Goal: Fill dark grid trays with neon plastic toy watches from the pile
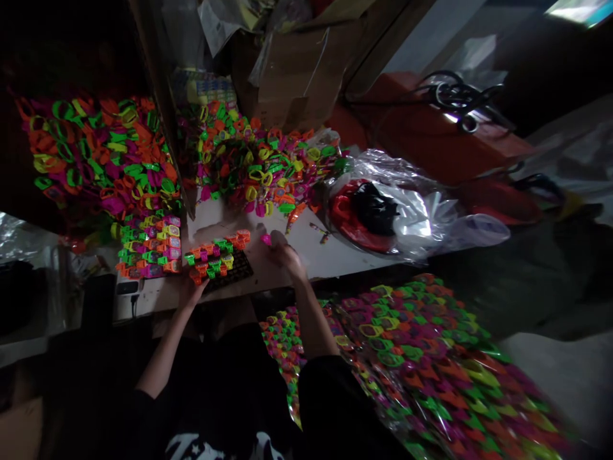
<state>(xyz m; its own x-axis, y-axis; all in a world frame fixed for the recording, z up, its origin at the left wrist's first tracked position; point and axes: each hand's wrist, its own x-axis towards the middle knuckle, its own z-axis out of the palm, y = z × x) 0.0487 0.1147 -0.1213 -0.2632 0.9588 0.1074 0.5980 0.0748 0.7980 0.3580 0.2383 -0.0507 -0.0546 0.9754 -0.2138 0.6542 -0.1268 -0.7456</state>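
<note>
My left hand (192, 291) is at the lower left corner of a black gridded tray (243, 269), against an orange toy watch (197, 276). Its fingers are mostly hidden by the watches. Rows of orange, green, yellow and pink toy watches (215, 255) lie over the tray. To the right, above the white table, my right hand (286, 257) is closed with a small bright pink piece (266, 239) at its fingertips, apparently a toy watch; the hand is slightly blurred. Left of the tray, more toy watches (151, 248) are lined up in neat rows.
Loose toy watches form heaps (258, 166) at the back and behind a board (160, 96) at left. A cardboard box (297, 76) stands behind. Clear plastic bags and a red container (345, 217) sit at right. Bagged toy watches (421, 332) lie below the table (268, 275).
</note>
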